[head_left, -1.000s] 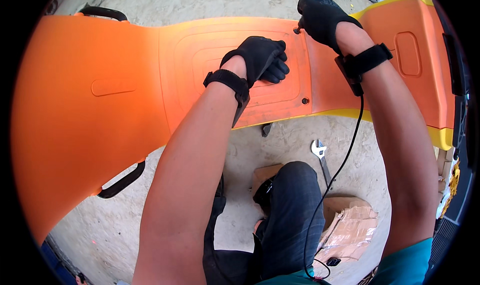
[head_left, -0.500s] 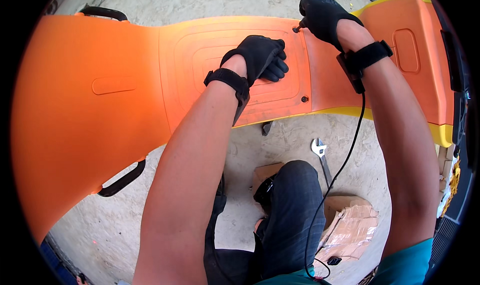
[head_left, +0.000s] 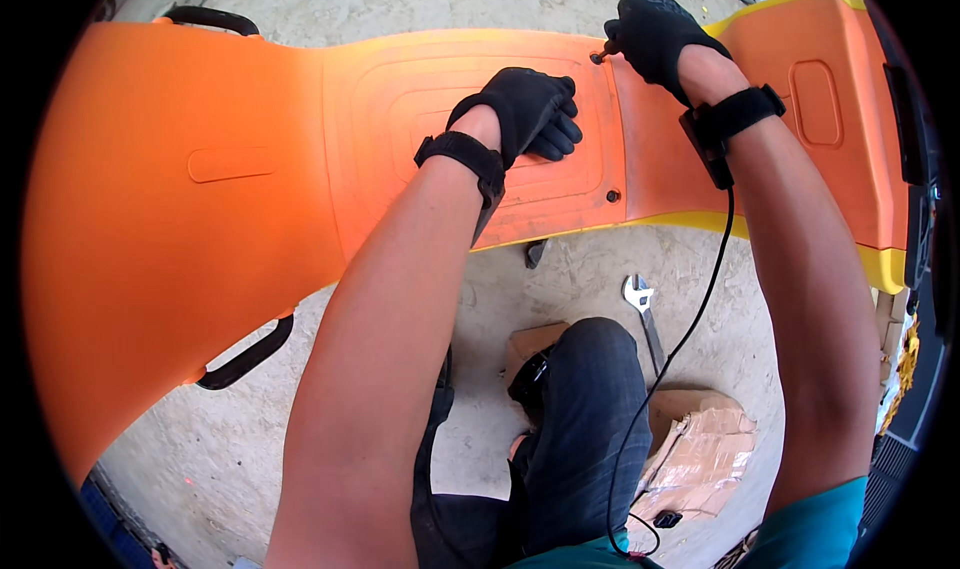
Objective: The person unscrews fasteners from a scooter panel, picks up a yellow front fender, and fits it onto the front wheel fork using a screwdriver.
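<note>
A large moulded orange plastic body (head_left: 270,99) with yellow lower edges stretches across in front of me. My right hand (head_left: 660,41), in a black glove, is closed round a thin dark metal rod (head_left: 607,52) at its far edge. The rod's tip meets a dark recessed hole (head_left: 597,59) in the panel; the rest is hidden in my fingers. Resting on the ringed middle panel, my gloved left hand (head_left: 535,114) has its fingers curled in, and whatever they may hold is hidden. A second recessed hole with a dark fastener (head_left: 613,197) lies nearer to me.
Black handles (head_left: 250,357) stick out from the orange body's left part. On the concrete floor (head_left: 700,299) lie an adjustable wrench (head_left: 645,314) and a flattened cardboard piece (head_left: 705,454). A black cable (head_left: 700,314) hangs from my right wrist strap.
My right hand has turned slightly and shifted a little to the right, with the rod still at the far hole. The left hand stays on the panel.
</note>
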Demonstrator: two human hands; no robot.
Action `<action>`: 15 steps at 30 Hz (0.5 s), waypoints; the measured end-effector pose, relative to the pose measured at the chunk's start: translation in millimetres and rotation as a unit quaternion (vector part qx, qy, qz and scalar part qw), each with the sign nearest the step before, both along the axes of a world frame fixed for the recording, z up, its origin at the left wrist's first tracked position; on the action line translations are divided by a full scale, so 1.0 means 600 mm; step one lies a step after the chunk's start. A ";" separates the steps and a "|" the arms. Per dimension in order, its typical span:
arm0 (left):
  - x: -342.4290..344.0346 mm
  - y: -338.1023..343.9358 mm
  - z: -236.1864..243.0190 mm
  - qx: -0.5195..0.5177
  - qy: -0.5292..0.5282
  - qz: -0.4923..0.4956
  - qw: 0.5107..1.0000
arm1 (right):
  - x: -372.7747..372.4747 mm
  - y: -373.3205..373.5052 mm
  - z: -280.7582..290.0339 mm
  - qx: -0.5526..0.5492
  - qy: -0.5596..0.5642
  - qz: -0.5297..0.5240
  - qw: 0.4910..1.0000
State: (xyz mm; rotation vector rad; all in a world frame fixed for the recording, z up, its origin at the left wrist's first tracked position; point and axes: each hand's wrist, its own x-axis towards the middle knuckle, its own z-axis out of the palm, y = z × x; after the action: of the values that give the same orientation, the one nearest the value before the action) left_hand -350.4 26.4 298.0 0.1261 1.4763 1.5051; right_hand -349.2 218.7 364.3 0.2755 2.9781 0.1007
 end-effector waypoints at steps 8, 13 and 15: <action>0.002 -0.002 0.002 -0.007 -0.005 0.004 1.000 | -0.003 0.008 0.003 0.052 0.008 0.127 0.991; 0.003 -0.003 0.003 -0.002 -0.004 0.004 1.000 | -0.003 0.001 0.015 0.085 -0.087 0.048 0.991; 0.001 -0.004 0.002 0.001 -0.007 0.001 1.000 | 0.004 0.007 -0.006 0.101 -0.001 0.100 0.990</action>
State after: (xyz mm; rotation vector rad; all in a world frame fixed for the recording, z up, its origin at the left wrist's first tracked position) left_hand -349.6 24.2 298.9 0.1152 1.4633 1.5066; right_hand -346.9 222.8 360.9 -0.0027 2.9868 0.4262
